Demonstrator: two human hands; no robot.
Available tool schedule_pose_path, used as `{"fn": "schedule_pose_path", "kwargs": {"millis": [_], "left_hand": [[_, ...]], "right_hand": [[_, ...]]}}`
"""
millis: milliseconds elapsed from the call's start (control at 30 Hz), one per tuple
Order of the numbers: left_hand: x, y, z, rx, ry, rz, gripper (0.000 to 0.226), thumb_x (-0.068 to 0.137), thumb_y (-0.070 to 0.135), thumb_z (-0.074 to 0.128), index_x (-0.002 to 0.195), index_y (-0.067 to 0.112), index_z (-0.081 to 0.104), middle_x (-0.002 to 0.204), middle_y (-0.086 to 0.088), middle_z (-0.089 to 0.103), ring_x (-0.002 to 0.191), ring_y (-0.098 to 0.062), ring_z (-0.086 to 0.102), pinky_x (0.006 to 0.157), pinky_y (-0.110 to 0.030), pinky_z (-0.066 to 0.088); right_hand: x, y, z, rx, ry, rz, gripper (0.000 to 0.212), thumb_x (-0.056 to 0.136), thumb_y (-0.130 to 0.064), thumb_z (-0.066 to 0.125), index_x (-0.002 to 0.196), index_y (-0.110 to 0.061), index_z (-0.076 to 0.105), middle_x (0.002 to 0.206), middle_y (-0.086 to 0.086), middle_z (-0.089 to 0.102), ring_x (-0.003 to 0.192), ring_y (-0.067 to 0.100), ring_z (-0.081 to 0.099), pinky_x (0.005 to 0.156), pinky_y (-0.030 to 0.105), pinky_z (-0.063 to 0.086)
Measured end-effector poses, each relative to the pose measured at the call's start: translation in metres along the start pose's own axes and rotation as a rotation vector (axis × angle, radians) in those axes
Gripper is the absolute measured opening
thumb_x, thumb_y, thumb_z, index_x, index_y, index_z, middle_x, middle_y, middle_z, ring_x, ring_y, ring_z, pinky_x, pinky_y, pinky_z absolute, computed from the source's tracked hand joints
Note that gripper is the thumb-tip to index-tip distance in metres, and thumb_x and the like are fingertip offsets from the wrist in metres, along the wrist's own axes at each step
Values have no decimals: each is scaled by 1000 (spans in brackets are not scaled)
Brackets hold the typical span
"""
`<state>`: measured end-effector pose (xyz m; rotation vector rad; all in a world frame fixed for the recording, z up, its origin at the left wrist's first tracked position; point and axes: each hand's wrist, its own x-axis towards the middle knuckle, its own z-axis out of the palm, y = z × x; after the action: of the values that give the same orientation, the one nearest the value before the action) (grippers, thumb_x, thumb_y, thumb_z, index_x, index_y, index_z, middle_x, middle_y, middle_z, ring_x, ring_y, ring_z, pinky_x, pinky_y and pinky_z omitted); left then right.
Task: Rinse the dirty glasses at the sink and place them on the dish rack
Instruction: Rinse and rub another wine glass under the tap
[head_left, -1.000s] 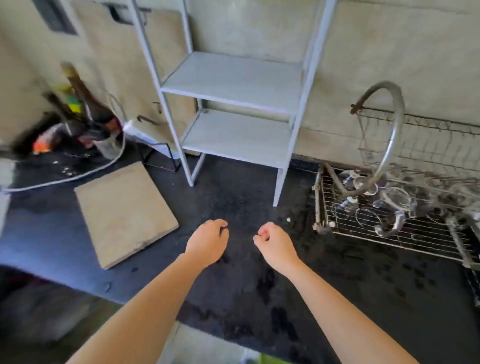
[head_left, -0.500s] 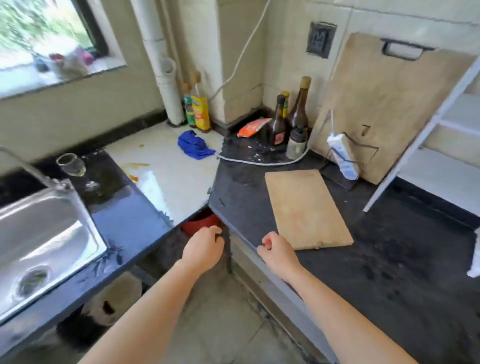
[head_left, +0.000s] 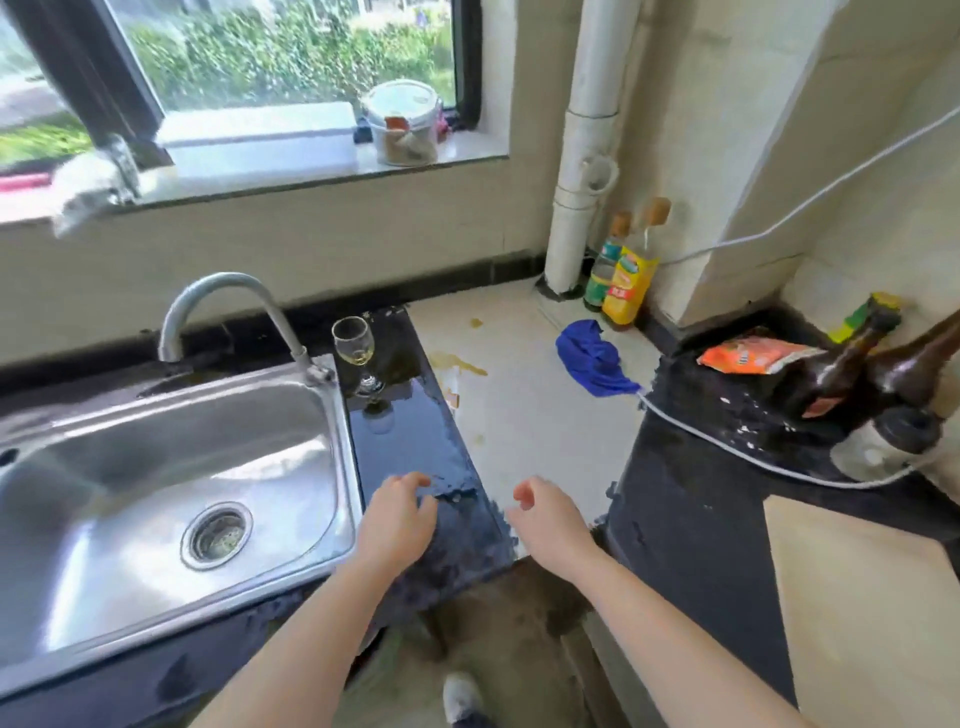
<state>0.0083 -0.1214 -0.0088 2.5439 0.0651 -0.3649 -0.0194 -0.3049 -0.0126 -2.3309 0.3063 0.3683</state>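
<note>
A stemmed wine glass (head_left: 354, 347) with a little yellowish liquid stands upright on the black counter (head_left: 415, 447), just right of the tap spout. The steel sink (head_left: 130, 493) lies at the left, with its curved tap (head_left: 218, 296) over the back rim. My left hand (head_left: 397, 517) hovers over the wet counter near the sink's right edge, fingers loosely curled and holding nothing. My right hand (head_left: 545, 522) hangs a little to the right, also loosely curled and holding nothing. Both hands are well short of the glass. The dish rack is out of view.
A white tiled counter (head_left: 524, 415) carries a blue cloth (head_left: 592, 358), yellow spills and two oil bottles (head_left: 626, 275) by a white pipe. At the right stand brown bottles (head_left: 852, 364), an orange packet (head_left: 753, 356), a white cable and a wooden board (head_left: 862, 597).
The view has swung left from the dish rack, past the cutting board, to the sink and wine glass. Both hands stayed out in front, loosely curled and holding nothing.
</note>
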Motion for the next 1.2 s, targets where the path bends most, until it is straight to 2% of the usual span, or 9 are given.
{"fn": "schedule_pose_path", "kwargs": {"millis": [167,267,400,567,700,833,1000,1100,1200], "left_hand": [[69,-22,-32,-137,96,-127,37,96,21,46,132,15,54,134,-5,56,107,-19,59,95,-33,47],[106,-28,-55,-296,194,-201,41,97,16,43,138,16,48,119,0,58,85,-5,58,73,-15,46],[152,-36,-84,-470,304,-209,45,99,18,41,143,19,40,141,-4,50,124,-21,48,98,-31,38],[193,-48,-104,-547,165,-257,62,96,6,36,151,33,26,153,-14,28,133,-26,35,95,-30,33],[200,-60,-105,-627,2,-191,79,90,-7,38,149,43,21,160,-1,21,146,-20,20,97,-25,26],[188,-65,-109,-679,-7,-69,85,87,-13,42,149,41,21,157,8,26,148,-15,14,114,-35,18],[158,-93,-105,-666,97,73,89,77,2,52,149,44,21,151,15,35,141,-16,30,118,-42,27],[135,-111,-110,-719,150,151,86,82,8,58,143,56,21,139,19,48,131,0,41,110,-20,32],[120,-136,-119,-779,163,130,84,87,8,63,143,56,23,126,22,59,117,5,53,93,-9,40]], "right_hand": [[84,-54,10,-6,-91,-63,17,93,-23,50,108,-15,53,110,2,56,96,18,54,84,30,46],[129,-89,19,-15,-160,-128,22,94,-24,49,113,-15,52,115,2,56,100,17,53,84,28,43],[183,-139,33,27,-203,-168,41,94,-26,48,134,-18,45,129,1,53,110,19,52,92,32,44],[232,-188,51,149,-202,-153,62,92,-10,50,148,-26,28,145,3,45,123,22,51,95,35,47],[247,-197,63,213,-201,-154,63,87,-1,48,140,-35,42,129,-3,59,96,14,61,69,32,57],[236,-200,67,239,-142,-147,61,86,-1,45,133,-39,51,118,-4,64,106,19,60,86,43,56],[187,-213,68,246,-121,-184,53,93,-5,46,136,-35,50,117,-8,65,109,17,58,94,36,52],[151,-231,73,206,-154,-218,60,87,-4,41,126,-48,53,105,-3,71,99,29,63,86,45,53],[125,-252,91,131,-178,-235,57,88,-1,40,126,-40,58,106,-14,69,102,20,63,89,35,51]]}}
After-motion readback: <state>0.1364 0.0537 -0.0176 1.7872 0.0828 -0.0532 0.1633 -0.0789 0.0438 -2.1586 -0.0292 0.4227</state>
